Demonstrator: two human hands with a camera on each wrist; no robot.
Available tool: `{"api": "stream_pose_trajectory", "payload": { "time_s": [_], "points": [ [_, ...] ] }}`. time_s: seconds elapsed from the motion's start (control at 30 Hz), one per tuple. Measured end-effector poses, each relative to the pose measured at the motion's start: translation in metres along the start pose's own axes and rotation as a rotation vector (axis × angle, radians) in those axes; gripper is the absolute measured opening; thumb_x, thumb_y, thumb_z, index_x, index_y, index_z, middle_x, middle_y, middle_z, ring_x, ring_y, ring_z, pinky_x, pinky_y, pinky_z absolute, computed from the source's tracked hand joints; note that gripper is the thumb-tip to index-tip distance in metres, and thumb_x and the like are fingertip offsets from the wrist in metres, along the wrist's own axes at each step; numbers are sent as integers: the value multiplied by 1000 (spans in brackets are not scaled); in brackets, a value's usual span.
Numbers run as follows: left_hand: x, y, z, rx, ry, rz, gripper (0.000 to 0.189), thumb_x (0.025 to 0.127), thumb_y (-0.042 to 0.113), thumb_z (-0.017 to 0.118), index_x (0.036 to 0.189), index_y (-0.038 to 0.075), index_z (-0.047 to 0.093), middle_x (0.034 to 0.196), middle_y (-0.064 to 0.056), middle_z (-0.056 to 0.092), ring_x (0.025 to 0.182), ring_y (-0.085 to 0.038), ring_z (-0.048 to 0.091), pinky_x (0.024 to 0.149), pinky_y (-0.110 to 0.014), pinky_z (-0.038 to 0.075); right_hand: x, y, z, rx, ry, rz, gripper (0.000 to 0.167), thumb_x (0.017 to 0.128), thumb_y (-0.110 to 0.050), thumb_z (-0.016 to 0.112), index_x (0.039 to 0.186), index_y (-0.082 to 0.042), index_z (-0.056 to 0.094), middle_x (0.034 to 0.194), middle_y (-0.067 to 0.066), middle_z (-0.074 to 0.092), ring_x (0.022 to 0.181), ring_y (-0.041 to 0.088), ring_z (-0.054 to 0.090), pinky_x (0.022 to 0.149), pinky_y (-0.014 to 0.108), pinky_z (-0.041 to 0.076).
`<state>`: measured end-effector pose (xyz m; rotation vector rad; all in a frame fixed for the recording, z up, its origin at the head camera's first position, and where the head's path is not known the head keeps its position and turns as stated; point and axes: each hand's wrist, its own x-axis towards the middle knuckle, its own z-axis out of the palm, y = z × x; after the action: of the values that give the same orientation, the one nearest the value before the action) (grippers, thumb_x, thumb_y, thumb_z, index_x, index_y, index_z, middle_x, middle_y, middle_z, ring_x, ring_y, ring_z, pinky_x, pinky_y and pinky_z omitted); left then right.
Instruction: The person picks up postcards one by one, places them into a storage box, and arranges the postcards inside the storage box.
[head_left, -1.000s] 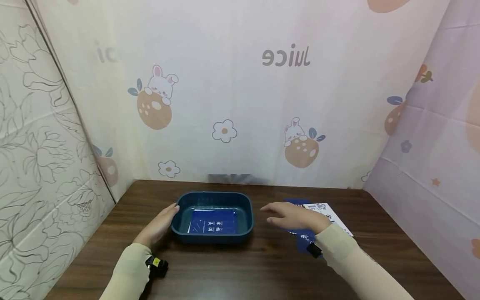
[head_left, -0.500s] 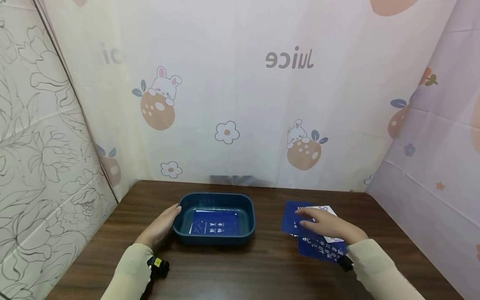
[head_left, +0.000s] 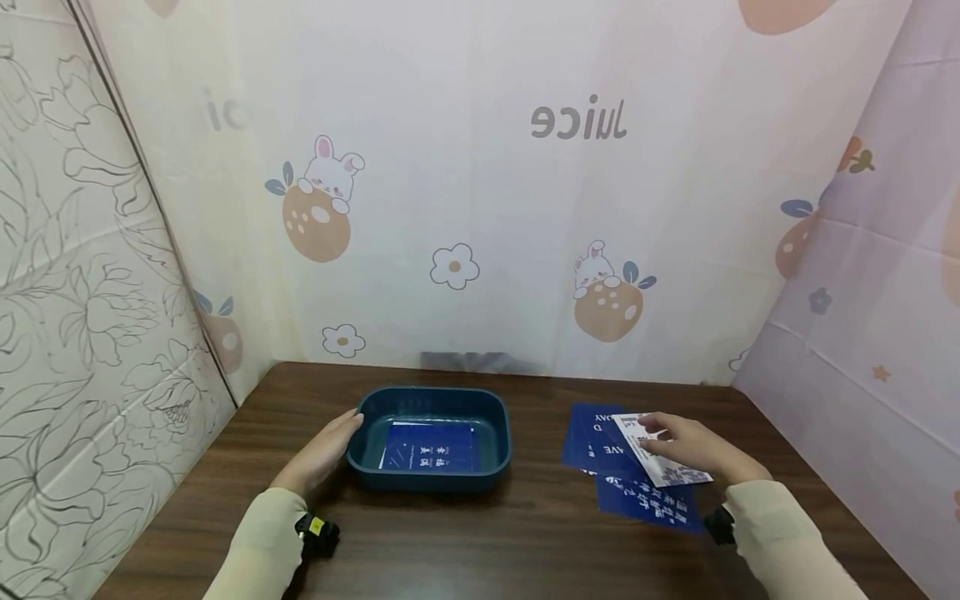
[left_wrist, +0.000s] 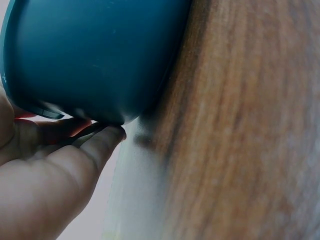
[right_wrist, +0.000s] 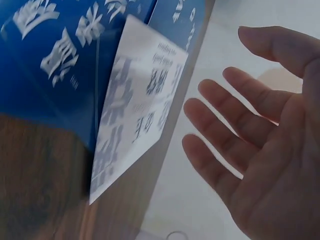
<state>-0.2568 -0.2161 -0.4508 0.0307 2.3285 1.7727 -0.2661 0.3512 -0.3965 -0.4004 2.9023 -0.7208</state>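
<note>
R hand [head_left: 686, 446]: fingers spread, grasping nothing, over white rect. printed paper card [right_wrist: 137, 107], atop blue rect. paper cards [head_left: 596, 433], right side of brown wood-grain table [head_left: 480, 550]. L hand [head_left: 318, 454]: fingers against left side of dark-teal rounded-rect. plastic bin [head_left: 431, 481]. Technique (prob. best): pinch white card's edge w/o dragging blues. Count: 1 bin; 1 white; ≥2 blue at right (overlap, exact no. unclear); ≥1 blue card [head_left: 431, 447] in bin.

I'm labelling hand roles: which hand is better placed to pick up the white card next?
Right, I'd judge: the right hand holds nothing and is close to the white card, while the left hand is at the tray, farther from the card.
</note>
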Motion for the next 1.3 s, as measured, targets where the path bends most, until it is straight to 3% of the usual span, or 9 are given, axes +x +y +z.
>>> {"api": "stream_pose_trajectory", "payload": {
  "time_s": [0.23,0.4,0.67,0.97,1.3],
  "points": [
    [0,1,0,6,1,-9,70,109,39,35,157,-7,11,162,-30,8,149,-46,4,114,-62,12,3,20,-5,-103,16,111,71,91,-41,73,129,15,52,112,32,61,101,46,59,82,60,52],
    [1,1,-1,-2,4,-15,70,109,38,35,157,-7,10,162,-30,7,149,-46,4,114,-63,11,6,33,2,-119,-8,248,92,82,-57,76,126,18,48,117,39,56,103,48,57,86,64,49],
    [1,3,-1,10,0,-14,71,109,39,34,157,-7,10,162,-30,7,149,-47,4,114,-63,12,8,38,4,-205,-63,353,118,68,-77,74,130,18,43,120,44,51,101,54,55,83,74,43],
    [0,1,-1,1,-5,-11,69,110,37,33,156,-8,9,162,-30,7,149,-46,4,114,-62,11,10,42,3,-96,-93,391,118,64,-74,79,127,17,39,103,28,58,90,39,55,82,62,48],
    [-1,2,0,10,-10,-17,70,110,38,34,157,-7,9,162,-30,6,148,-47,3,114,-63,11,12,55,6,1,-16,358,106,71,-60,84,127,16,37,98,25,58,88,37,56,83,57,50]
  ]
}}
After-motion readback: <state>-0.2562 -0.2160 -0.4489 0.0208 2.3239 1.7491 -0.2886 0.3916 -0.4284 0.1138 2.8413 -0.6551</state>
